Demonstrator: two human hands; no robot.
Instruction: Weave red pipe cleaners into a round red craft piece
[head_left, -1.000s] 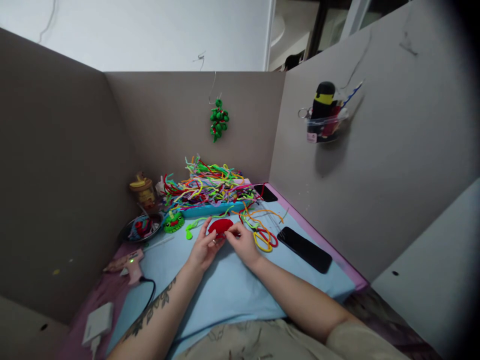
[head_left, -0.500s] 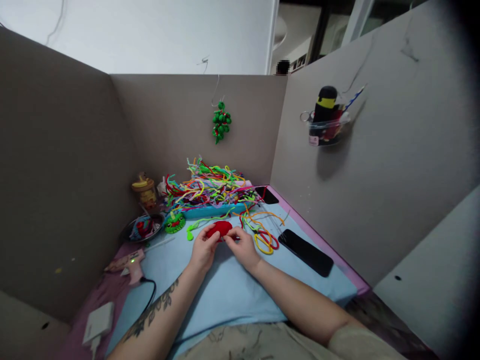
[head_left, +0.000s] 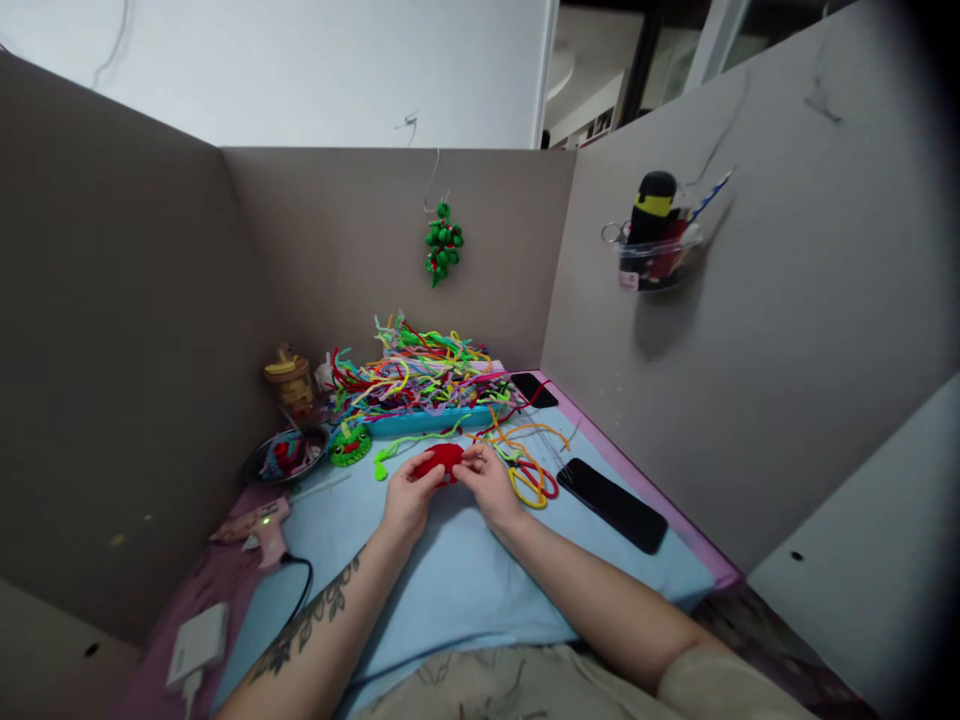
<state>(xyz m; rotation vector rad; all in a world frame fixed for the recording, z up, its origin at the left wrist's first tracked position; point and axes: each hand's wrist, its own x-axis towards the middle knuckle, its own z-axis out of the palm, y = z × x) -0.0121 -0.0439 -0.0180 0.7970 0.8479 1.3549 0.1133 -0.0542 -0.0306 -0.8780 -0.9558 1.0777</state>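
Between my hands is a rounded red piece (head_left: 441, 458) that looks knitted or crocheted, held just above the blue cloth (head_left: 465, 580). My left hand (head_left: 410, 492) grips its left side, thumb in front and fingers behind. On the right edge, my right hand (head_left: 482, 482) pinches it with thumb and fingertips. Small pale bits show along its lower edge, too small to make out. Close to my left hand lies a bright green piece (head_left: 380, 467) with a strand of yarn. A green crocheted piece with red parts (head_left: 350, 446) sits further left.
Behind my hands, a blue tray (head_left: 427, 422) overflows with coloured yarn strands (head_left: 420, 370). To the right lie yellow-and-red-handled scissors (head_left: 531, 490) and a black phone (head_left: 611, 505). A pink glue gun (head_left: 262, 530), a white power block (head_left: 199, 645) and a dark bowl (head_left: 259, 470) are at left.
My right fingers have shifted slightly up along the red piece's right edge, and the piece has turned a little. My left hand keeps its hold.
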